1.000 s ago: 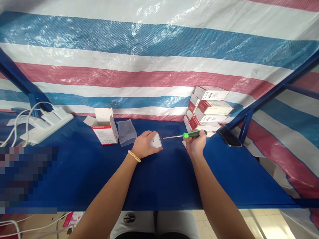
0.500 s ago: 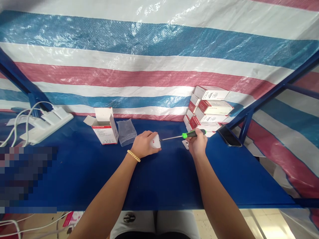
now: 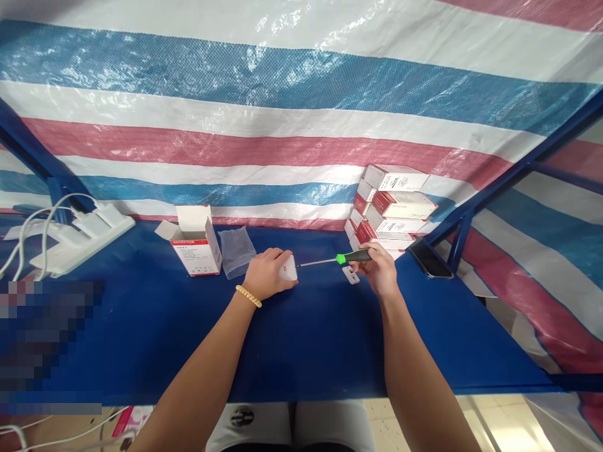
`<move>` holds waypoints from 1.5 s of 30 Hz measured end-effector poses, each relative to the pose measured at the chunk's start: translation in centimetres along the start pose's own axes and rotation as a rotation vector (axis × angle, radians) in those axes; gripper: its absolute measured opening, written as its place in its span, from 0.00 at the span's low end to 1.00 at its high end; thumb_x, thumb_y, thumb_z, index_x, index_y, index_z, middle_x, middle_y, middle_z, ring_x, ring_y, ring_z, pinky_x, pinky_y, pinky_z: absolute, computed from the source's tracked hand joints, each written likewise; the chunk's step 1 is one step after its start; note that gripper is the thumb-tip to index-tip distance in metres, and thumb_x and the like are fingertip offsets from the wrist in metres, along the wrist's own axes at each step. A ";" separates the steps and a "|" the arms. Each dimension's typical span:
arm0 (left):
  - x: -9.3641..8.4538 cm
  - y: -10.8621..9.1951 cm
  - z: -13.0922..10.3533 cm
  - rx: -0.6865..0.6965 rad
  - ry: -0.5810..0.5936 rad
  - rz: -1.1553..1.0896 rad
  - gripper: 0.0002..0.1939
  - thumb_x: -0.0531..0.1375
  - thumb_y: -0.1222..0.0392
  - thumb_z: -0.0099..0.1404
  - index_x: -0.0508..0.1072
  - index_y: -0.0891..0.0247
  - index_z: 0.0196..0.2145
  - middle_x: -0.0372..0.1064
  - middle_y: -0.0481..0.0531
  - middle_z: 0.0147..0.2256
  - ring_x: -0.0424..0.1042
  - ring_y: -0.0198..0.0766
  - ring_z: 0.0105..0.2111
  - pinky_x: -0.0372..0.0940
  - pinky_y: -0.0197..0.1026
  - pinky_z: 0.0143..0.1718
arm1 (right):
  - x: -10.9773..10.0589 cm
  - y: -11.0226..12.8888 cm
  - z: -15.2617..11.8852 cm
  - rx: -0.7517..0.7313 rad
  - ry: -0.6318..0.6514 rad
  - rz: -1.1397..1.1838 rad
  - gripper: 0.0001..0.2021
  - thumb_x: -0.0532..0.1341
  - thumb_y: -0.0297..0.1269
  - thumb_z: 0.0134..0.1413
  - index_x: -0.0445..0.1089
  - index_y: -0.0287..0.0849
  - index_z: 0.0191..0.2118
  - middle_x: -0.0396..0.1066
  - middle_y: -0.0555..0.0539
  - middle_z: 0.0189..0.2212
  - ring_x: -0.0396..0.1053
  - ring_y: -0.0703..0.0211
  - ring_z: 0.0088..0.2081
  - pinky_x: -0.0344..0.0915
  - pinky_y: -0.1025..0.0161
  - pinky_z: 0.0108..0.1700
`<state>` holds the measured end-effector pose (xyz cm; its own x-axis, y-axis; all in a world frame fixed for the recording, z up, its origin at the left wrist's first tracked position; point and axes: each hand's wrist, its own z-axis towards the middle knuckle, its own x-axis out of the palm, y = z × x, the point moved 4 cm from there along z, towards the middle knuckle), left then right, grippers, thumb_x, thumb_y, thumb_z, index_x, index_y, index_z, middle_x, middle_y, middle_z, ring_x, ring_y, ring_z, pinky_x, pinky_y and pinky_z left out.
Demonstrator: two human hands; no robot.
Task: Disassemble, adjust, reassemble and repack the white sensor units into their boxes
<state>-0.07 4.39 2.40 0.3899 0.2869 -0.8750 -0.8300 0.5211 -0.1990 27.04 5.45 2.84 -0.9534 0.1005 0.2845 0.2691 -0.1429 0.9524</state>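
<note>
My left hand [image 3: 268,274] is closed round a small white detector [image 3: 288,269] with a red mark, keeping it low over the blue table. In my right hand [image 3: 379,271] is a screwdriver [image 3: 354,256] with a black and green handle, gripped near the handle's end. Its thin shaft points left, and the tip meets the detector's right-hand end; I cannot make out the screw there. A small white plate [image 3: 350,274] with dark openings lies on the table just below the screwdriver handle, beside my right fingers.
An opened detector box [image 3: 200,256] stands at the left, with a clear plastic bag [image 3: 237,251] beside it. Several red and white boxes [image 3: 398,204] are stacked at the back right, near a dark phone [image 3: 431,258]. A white power strip [image 3: 85,242] with cables lies far left.
The view has shifted slightly. My right hand has moved a little along the handle towards its end, showing more of the white plate. The screwdriver tip stays at the detector.
</note>
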 end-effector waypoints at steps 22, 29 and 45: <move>0.8 -3.9 -0.2 0.232 0.053 -0.070 0.32 0.68 0.47 0.51 0.70 0.59 0.52 0.73 0.56 0.43 0.72 0.48 0.43 0.67 0.47 0.43 | -4.9 -1.0 -11.5 0.040 -0.371 -0.179 0.25 0.66 0.59 0.43 0.63 0.40 0.23 0.68 0.50 0.13 0.58 0.69 0.12 0.50 0.72 0.12; 0.3 -6.3 -3.8 0.168 0.138 -0.057 0.30 0.69 0.43 0.48 0.73 0.59 0.46 0.75 0.55 0.39 0.74 0.49 0.41 0.68 0.46 0.42 | -8.0 -0.8 -17.7 -0.052 -0.559 0.048 0.26 0.75 0.50 0.30 0.71 0.38 0.35 0.74 0.48 0.22 0.71 0.63 0.23 0.66 0.69 0.22; -2.3 -1.0 -11.0 -0.453 0.111 -0.143 0.56 0.66 0.38 0.47 0.51 0.64 0.66 0.54 0.65 0.64 0.52 0.61 0.63 0.52 0.59 0.60 | -9.7 -0.4 -14.8 0.035 -0.519 -1.159 0.20 0.61 0.46 0.48 0.71 0.41 0.46 0.76 0.39 0.41 0.73 0.44 0.43 0.67 0.53 0.43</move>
<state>-4.54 -5.60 -0.23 0.4879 0.1375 -0.8620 -0.8712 0.1392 -0.4708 34.18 -10.01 -1.96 -0.4686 0.5223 -0.7125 -0.6725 0.3121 0.6711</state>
